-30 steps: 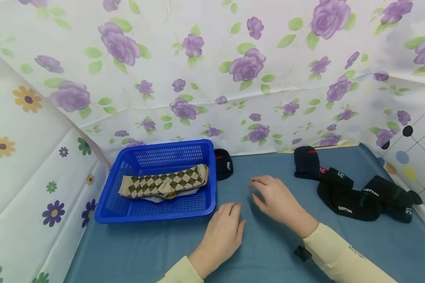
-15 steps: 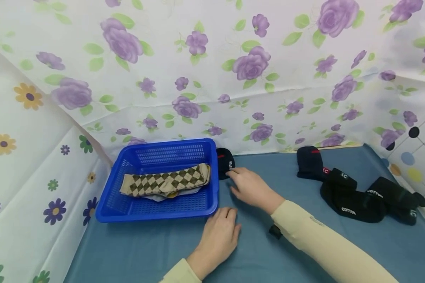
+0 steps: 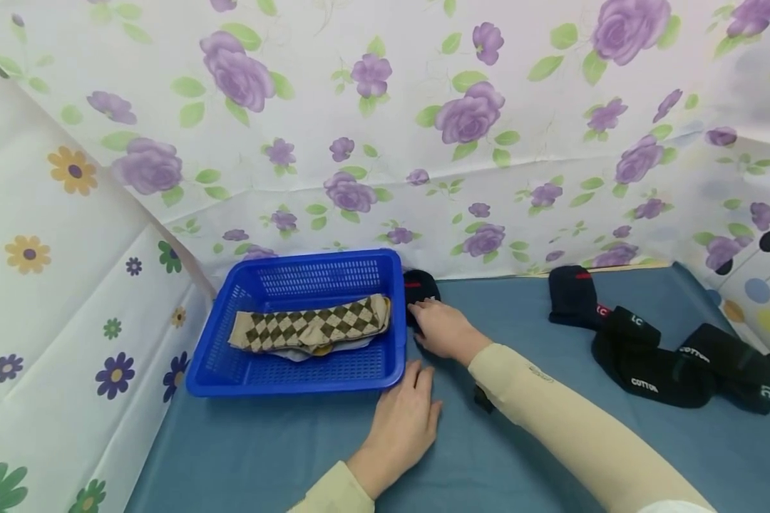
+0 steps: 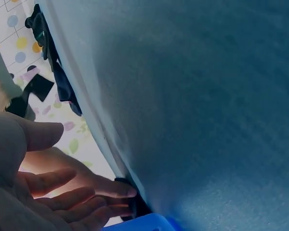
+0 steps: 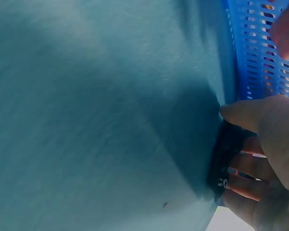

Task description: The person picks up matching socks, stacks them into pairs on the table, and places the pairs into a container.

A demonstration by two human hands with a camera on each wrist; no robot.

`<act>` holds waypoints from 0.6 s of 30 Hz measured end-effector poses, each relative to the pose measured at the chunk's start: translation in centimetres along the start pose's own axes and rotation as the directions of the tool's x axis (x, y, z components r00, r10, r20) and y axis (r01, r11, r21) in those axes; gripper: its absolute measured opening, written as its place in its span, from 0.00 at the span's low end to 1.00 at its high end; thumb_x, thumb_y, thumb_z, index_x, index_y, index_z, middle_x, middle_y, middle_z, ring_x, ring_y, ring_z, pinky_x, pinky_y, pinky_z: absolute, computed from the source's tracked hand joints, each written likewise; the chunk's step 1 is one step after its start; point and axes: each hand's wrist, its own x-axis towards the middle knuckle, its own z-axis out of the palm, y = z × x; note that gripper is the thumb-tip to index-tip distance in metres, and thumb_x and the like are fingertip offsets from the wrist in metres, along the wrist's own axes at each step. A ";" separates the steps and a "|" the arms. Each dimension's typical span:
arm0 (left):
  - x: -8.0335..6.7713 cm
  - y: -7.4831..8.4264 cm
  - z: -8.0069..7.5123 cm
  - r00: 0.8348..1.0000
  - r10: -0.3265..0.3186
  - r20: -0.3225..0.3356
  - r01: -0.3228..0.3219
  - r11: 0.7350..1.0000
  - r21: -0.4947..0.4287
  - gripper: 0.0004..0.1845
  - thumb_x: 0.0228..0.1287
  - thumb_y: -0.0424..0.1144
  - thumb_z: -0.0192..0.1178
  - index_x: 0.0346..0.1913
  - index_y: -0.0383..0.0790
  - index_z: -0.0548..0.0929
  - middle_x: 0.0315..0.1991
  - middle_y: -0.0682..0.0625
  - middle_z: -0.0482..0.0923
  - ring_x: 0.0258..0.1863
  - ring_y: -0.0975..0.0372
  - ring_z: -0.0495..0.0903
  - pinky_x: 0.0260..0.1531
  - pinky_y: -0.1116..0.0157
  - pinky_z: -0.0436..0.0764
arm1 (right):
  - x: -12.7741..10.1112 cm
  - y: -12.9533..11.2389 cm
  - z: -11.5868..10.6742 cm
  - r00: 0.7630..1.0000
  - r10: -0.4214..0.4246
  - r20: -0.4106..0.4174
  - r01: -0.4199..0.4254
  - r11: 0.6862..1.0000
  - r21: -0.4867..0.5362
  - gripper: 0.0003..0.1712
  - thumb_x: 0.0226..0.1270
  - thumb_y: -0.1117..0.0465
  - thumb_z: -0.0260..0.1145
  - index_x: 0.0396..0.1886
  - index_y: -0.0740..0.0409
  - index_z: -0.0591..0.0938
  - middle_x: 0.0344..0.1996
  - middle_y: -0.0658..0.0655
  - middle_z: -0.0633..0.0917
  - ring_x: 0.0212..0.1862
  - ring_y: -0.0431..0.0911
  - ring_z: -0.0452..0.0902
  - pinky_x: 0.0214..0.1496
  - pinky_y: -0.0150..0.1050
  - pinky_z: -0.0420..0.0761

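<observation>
A folded black sock (image 3: 421,283) with a red stripe lies against the right side of the blue plastic basket (image 3: 295,389). My right hand (image 3: 448,332) reaches over it, fingers on its near part. In the right wrist view, the fingers lie along the sock (image 5: 225,150) and the thumb is at its end next to the basket. My left hand (image 3: 401,420) rests by the basket's front right corner with relaxed fingers, holding nothing. Inside the basket lies a beige and dark green argyle sock pair (image 3: 311,326) on top of lighter socks, mostly hidden.
On the right of the blue cloth-covered table (image 3: 244,456) lie a folded navy sock (image 3: 572,296) and several black socks (image 3: 664,374) marked COTTON. Flower-printed sheeting (image 3: 417,142) rises behind and at the sides.
My right hand has moved left and away from me, from above the table onto the black sock beside the basket. My left hand has shifted slightly toward the basket's corner.
</observation>
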 end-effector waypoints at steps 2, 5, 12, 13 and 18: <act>0.1 0.1 0.0 1.000 0.009 -0.007 -0.009 1.000 0.000 0.26 0.63 0.49 0.59 0.61 0.43 0.70 0.61 0.44 0.68 0.60 0.55 0.71 0.48 0.55 0.79 | -0.5 0.5 0.2 1.000 0.011 -0.018 -0.011 1.000 -0.006 0.29 0.62 0.52 0.64 0.61 0.58 0.72 0.56 0.60 0.78 0.59 0.54 0.73 0.60 0.48 0.74; 0.2 0.1 -0.1 0.999 0.026 -0.019 -0.025 1.000 0.011 0.26 0.62 0.49 0.60 0.60 0.43 0.71 0.61 0.44 0.68 0.61 0.55 0.70 0.50 0.56 0.78 | -1.5 1.2 0.3 0.998 0.027 -0.054 -0.028 1.000 -0.011 0.25 0.60 0.52 0.66 0.56 0.56 0.75 0.48 0.58 0.82 0.50 0.52 0.78 0.49 0.47 0.80; 0.8 0.3 -0.1 0.999 0.038 -0.038 -0.038 0.999 0.008 0.25 0.62 0.48 0.59 0.60 0.43 0.71 0.61 0.43 0.69 0.62 0.55 0.68 0.49 0.58 0.79 | -3.8 3.2 0.3 0.993 0.016 -0.114 -0.019 0.999 -0.028 0.15 0.60 0.57 0.65 0.47 0.53 0.80 0.38 0.55 0.84 0.35 0.48 0.80 0.35 0.43 0.81; 0.9 0.3 -0.2 0.999 0.038 -0.039 -0.038 0.999 0.005 0.25 0.63 0.48 0.59 0.60 0.43 0.71 0.61 0.44 0.69 0.63 0.56 0.68 0.49 0.58 0.79 | -4.2 3.4 0.3 0.992 0.018 -0.122 -0.020 1.000 -0.021 0.13 0.61 0.58 0.65 0.46 0.53 0.80 0.37 0.54 0.84 0.33 0.47 0.80 0.34 0.42 0.80; 1.1 0.7 -0.3 0.999 0.029 -0.023 -0.029 1.000 -0.008 0.27 0.63 0.48 0.59 0.62 0.42 0.69 0.62 0.44 0.67 0.64 0.56 0.67 0.50 0.59 0.79 | -6.5 4.3 -0.8 0.988 0.062 -0.139 -0.043 0.989 0.140 0.13 0.62 0.58 0.63 0.47 0.52 0.81 0.39 0.53 0.85 0.36 0.45 0.81 0.39 0.42 0.81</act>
